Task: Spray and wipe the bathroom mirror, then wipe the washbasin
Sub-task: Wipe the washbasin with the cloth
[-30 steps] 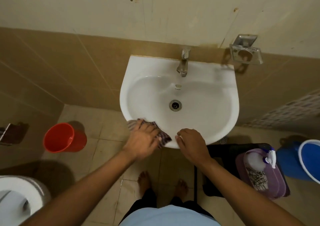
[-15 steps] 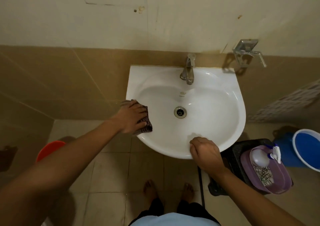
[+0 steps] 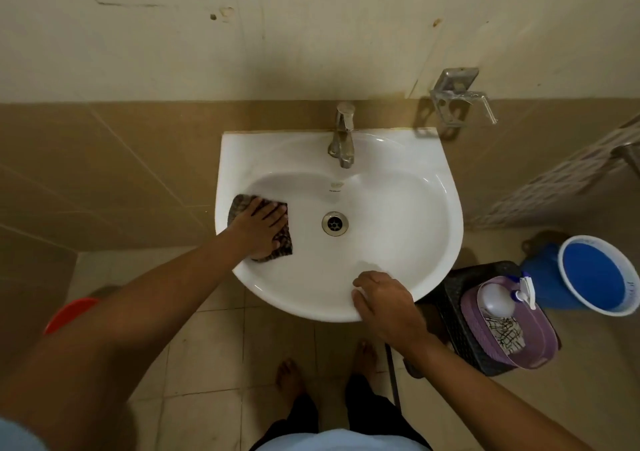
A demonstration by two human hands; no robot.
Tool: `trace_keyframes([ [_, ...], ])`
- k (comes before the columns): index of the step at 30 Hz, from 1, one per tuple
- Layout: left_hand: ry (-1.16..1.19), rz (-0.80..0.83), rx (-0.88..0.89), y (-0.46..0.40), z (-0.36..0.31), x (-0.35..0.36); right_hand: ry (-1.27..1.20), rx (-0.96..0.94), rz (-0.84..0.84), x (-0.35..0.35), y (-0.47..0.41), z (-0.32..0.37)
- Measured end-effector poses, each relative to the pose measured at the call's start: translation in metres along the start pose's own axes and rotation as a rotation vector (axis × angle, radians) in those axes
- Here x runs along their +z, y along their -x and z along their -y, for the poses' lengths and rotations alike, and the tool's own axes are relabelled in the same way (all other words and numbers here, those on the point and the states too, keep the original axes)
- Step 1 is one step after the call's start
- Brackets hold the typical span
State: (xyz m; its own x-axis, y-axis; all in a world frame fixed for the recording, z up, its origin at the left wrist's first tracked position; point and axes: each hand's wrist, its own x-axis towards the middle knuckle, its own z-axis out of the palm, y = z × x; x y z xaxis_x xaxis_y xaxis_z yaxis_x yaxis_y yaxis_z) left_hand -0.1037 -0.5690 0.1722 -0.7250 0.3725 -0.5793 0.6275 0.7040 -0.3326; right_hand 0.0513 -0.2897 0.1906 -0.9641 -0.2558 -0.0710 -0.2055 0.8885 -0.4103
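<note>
A white washbasin point(image 3: 398, 215) hangs on the tiled wall, with a metal tap point(image 3: 343, 135) at its back and a drain point(image 3: 334, 223) in the middle. My left hand point(image 3: 259, 227) lies flat, fingers straight, and presses a dark patterned cloth point(image 3: 285, 242) against the basin's inner left side. My right hand point(image 3: 384, 303) rests over the basin's front rim, its fingers bent down over the edge. A white spray bottle point(image 3: 498, 298) lies in a purple tub point(image 3: 533, 343) to the right. The mirror is out of view.
The purple tub sits on a black crate point(image 3: 460, 322) beside the basin. A blue bucket point(image 3: 599, 275) stands further right, a red bucket point(image 3: 69, 312) on the floor at left. A metal holder point(image 3: 457, 99) is fixed to the wall. My bare feet point(image 3: 291, 378) stand on beige tiles.
My left hand slid the cloth from the basin's front rim up the left rim and then into the bowl's left side. My right hand stayed on the front rim.
</note>
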Motion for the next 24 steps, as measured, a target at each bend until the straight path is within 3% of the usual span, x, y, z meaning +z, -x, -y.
trace_keyframes([
  [5,0.342,0.216,0.009,0.023,-0.055,-0.010,-0.098,-0.092,0.020,-0.017,0.001,-0.019],
  [12,0.662,0.279,0.026,0.013,-0.139,-0.045,0.033,-0.157,-0.034,-0.053,-0.004,-0.083],
  [17,0.951,0.182,-0.072,-0.038,-0.198,-0.082,0.023,-0.165,-0.033,-0.066,-0.010,-0.120],
  [24,1.291,-0.022,-0.384,-0.120,-0.228,-0.133,-0.062,-0.246,0.019,-0.076,-0.015,-0.132],
])
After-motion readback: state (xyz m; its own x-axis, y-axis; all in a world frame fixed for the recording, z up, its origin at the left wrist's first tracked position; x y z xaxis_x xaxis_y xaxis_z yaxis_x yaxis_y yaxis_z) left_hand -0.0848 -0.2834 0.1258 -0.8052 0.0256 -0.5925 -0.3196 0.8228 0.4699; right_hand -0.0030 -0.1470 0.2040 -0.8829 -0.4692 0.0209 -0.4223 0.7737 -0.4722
